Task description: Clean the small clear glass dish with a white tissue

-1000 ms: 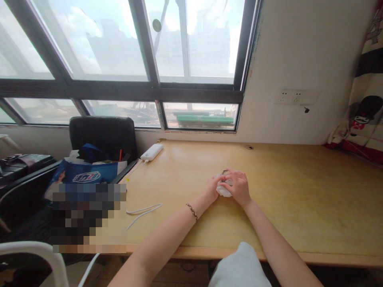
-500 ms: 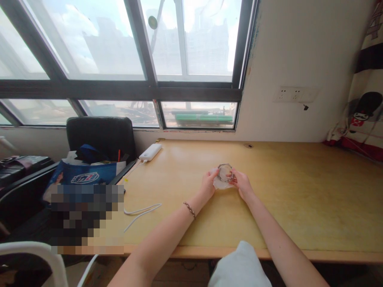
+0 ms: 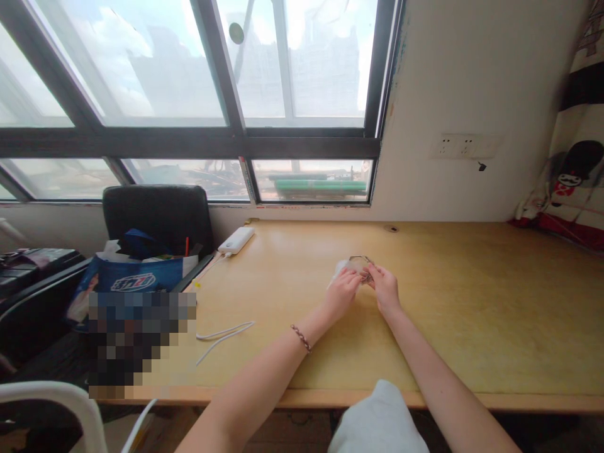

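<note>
A thin silvery ring of links that looks like a chain bracelet (image 3: pixel 359 257) is held up over the middle of the desk. My right hand (image 3: pixel 387 289) pinches it at its right side, fingers closed. Beside it, my left hand (image 3: pixel 340 293) is closed over a crinkled, translucent plastic bag (image 3: pixel 338 272), which sticks out past the fingers on the left. The fingertips of both hands meet near the lower part of the bracelet and hide some of it. A braided bracelet (image 3: pixel 301 338) circles my left wrist.
The yellowish desk (image 3: pixel 472 314) runs under both arms. On its left lie a white power bank (image 3: pixel 236 240) and a looped white cable (image 3: pixel 224 332). Left of the desk, a black chair (image 3: pixel 158 214) carries a blue bag (image 3: pixel 136 274). A wall socket (image 3: pixel 457 146) sits behind.
My left hand has moved right and turned, its fingers now over the plastic bag and close to my right fingers. The bracelet, seen as a round ring before, now shows mainly its top edge.
</note>
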Demonstrator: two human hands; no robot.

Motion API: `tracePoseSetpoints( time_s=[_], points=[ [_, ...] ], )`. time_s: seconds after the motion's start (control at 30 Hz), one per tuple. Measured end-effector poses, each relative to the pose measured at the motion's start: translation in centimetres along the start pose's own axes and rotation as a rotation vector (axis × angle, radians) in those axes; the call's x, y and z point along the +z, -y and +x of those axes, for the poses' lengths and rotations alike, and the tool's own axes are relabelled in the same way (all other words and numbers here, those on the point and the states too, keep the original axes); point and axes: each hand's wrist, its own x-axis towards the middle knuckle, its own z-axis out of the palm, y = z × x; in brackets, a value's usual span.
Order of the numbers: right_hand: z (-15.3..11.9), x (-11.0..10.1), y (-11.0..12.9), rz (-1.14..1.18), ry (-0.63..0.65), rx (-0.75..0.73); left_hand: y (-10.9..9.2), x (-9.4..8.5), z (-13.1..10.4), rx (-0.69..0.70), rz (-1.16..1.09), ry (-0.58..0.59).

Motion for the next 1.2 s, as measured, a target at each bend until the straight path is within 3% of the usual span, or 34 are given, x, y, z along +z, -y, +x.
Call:
tracePoseSetpoints(
  time_s=[0.2, 0.4, 0.63, 1.0, 1.2],
  points=[
    [-0.5, 0.3, 0.2, -0.006, 0.017, 0.025, -0.5, -1.7, 0.5, -0.006, 0.257, 0.043],
    [-0.7, 0.4, 0.5, 0.061, 0.033, 0.109, -0.7, -3.3, 0.9, 0.029, 0.259, -0.01],
    [-0.6, 0.3, 0.8, 0.127, -0.011, 0.153, 0.8, -3.1, 0.7, 0.123, 0.345, 0.092],
    [-0.3, 0.1, 0.6, 0.163, -0.049, 0.182, 1.6, -2.5, 0.6, 0.133, 0.312, 0.047],
    [-0.5, 0.2, 0.8, 0.097, -0.018, 0.116, 0.7, -2.9, 0.5, 0.163, 0.264, 0.073]
  ],
)
